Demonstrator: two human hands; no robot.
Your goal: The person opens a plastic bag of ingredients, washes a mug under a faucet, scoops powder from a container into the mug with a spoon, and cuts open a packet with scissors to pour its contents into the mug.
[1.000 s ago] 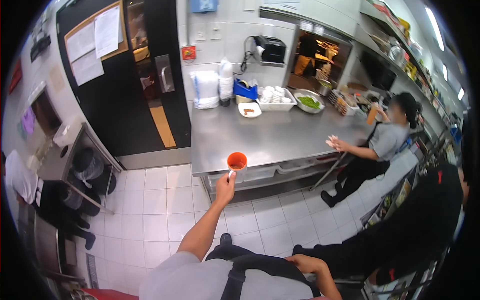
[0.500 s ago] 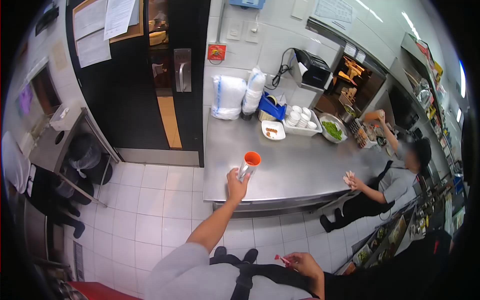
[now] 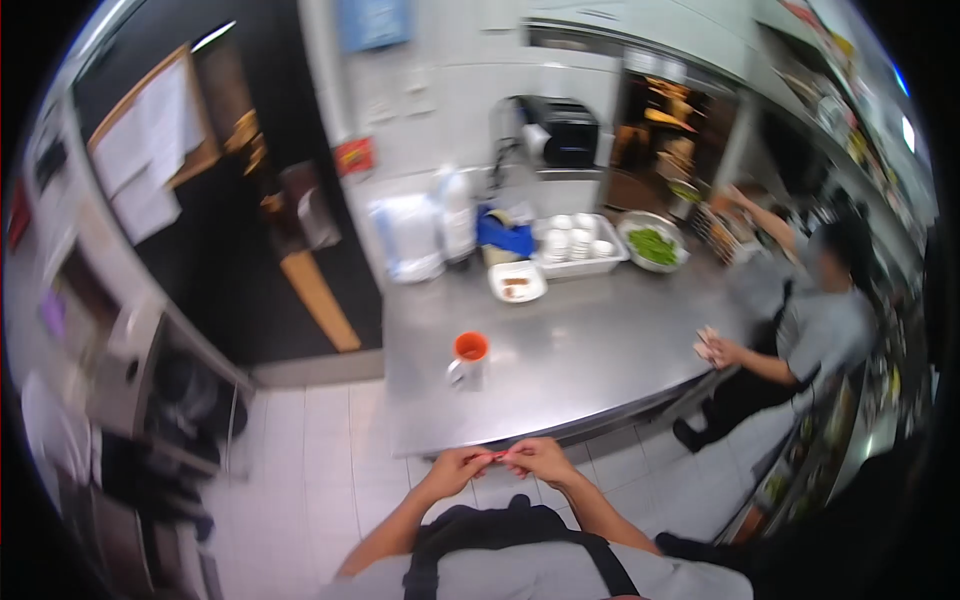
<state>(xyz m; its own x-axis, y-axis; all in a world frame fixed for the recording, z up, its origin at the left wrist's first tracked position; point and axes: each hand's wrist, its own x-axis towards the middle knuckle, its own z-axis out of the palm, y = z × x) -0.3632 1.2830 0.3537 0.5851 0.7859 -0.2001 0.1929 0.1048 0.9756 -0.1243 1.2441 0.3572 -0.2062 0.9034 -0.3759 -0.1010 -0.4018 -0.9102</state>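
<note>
My left hand (image 3: 456, 472) and my right hand (image 3: 540, 464) meet in front of my apron, just off the counter's near edge. Between their fingertips they pinch a small red item (image 3: 498, 456), too small to make out in detail. On the steel counter (image 3: 590, 330), beyond my hands, an orange-rimmed mug (image 3: 471, 348) stands upright with its handle toward the near left. Further back lies a square white dish (image 3: 517, 284) with brown bits in it.
White cups fill a tray (image 3: 582, 266) beside a bowl of greens (image 3: 652, 242). Wrapped white stacks (image 3: 408, 240) stand at the back left. A co-worker (image 3: 820, 310) is at the counter's right end, another person (image 3: 60, 430) at far left. A black door (image 3: 340, 270) is left.
The mug has gone from my left hand onto the counter. My left hand has drawn back to my right hand, and both now hold the red item. The view has shifted.
</note>
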